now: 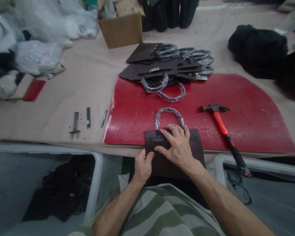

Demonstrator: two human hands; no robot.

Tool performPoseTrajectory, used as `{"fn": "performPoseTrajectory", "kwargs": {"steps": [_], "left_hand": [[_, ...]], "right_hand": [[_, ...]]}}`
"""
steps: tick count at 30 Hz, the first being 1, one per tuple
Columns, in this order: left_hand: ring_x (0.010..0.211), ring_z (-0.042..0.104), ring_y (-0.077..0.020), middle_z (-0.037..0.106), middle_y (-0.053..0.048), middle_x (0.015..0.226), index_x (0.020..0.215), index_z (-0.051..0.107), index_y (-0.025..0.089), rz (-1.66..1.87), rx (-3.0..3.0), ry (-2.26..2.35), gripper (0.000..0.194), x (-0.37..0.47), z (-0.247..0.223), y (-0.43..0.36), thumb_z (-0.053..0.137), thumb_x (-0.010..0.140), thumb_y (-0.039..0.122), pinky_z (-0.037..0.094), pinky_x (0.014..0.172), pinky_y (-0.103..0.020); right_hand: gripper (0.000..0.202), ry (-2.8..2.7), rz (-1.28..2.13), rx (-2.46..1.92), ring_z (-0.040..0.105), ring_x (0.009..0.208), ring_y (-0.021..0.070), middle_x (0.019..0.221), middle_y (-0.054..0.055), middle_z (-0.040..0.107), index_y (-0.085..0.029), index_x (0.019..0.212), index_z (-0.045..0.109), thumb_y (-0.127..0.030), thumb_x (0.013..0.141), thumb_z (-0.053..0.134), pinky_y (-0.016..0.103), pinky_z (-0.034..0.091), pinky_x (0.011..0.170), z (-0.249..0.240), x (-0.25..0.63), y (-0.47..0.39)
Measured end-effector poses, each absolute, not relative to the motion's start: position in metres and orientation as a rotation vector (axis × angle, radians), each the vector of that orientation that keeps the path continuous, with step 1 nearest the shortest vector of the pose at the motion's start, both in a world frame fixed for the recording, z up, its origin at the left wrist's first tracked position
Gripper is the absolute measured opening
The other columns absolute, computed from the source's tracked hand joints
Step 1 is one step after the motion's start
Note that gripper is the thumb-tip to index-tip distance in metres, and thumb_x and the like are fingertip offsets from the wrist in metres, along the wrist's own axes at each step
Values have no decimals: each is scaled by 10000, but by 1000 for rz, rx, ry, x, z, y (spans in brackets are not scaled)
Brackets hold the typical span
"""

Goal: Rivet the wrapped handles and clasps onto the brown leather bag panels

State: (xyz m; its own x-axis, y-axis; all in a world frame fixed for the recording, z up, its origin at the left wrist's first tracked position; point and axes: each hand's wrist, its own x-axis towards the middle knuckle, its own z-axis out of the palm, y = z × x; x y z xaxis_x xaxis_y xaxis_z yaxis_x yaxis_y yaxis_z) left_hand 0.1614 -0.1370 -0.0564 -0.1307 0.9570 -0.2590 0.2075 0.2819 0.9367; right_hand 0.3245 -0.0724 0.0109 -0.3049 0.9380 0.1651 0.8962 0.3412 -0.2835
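A dark brown handbag panel (162, 162) with a plastic-wrapped handle (169, 110) lies over the table's front edge, partly on a red board (250, 108). My left hand (143, 165) grips the panel's left edge, thumb on top and fingers hidden beneath. My right hand (178, 144) rests on the panel's upper part with its fingers spread, the fingertips by the foot of the handle. To the right, a claw hammer (220, 121) with a red and black grip lies on the board, its handle end jutting past the table edge.
Behind is a pile of similar brown bag pieces (157, 68). A cardboard box (121, 31) stands farther back. Small metal tools (88, 117) lie left of the board. Below the edge are a left bin (97, 177) holding dark pieces and a right bin (219, 167).
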Motion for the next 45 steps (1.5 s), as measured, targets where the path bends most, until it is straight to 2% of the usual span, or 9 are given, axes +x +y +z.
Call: {"fn": "performPoseTrajectory", "kwargs": {"steps": [10, 16, 25, 29, 36, 40, 45], "left_hand": [[818, 666, -202, 757, -42, 910, 1061, 715, 174, 922, 1145, 1517, 291, 156, -51, -134, 545, 896, 344, 490, 753, -273], [792, 661, -199, 758, -45, 889, 1046, 727, 158, 883, 1097, 1517, 317, 153, -43, -135, 538, 881, 351, 485, 712, -265], [827, 676, -211, 762, -50, 919, 1080, 712, 167, 903, 1087, 1490, 312, 153, -46, -134, 538, 891, 344, 489, 749, -281], [847, 673, -218, 757, -55, 927, 1083, 708, 161, 895, 1069, 1472, 313, 152, -46, -134, 539, 896, 346, 498, 781, -292], [826, 667, -213, 749, -45, 879, 1088, 717, 165, 901, 1085, 1479, 309, 153, -50, -134, 545, 900, 339, 507, 784, -290], [842, 671, -206, 759, -53, 940, 1090, 712, 160, 947, 1121, 1479, 310, 153, -54, -133, 551, 892, 336, 506, 787, -283], [853, 672, -198, 759, -49, 945, 1098, 711, 156, 965, 1161, 1439, 328, 151, -58, -134, 537, 905, 356, 505, 797, -275]], "right_hand": [[656, -2284, 258, -1660, 455, 1302, 345, 1376, 109, 564, -246, 1271, 644, -633, 753, 756, 589, 181, 1175, 12, 322, -71], [568, -2216, 236, -1634, 485, 1264, 326, 1321, 97, 593, -250, 1228, 671, -641, 817, 687, 584, 193, 1158, 7, 321, -70], [369, -2174, 287, -1634, 494, 1240, 290, 1297, 59, 603, -287, 1205, 686, -485, 898, 634, 558, 194, 1152, 6, 321, -69], [291, -2097, 360, -1677, 498, 1218, 286, 1269, 45, 620, -292, 1143, 713, -412, 896, 618, 552, 227, 1126, 7, 319, -67], [312, -2101, 350, -1679, 494, 1213, 299, 1263, 59, 624, -280, 1177, 694, -329, 911, 539, 586, 185, 1144, 10, 315, -69], [352, -2163, 308, -1670, 486, 1225, 295, 1292, 60, 615, -285, 1217, 672, -252, 920, 485, 587, 162, 1162, 11, 317, -71], [368, -2229, 227, -1662, 480, 1242, 289, 1337, 72, 595, -278, 1266, 642, -244, 943, 469, 589, 151, 1173, 9, 317, -78]]}}
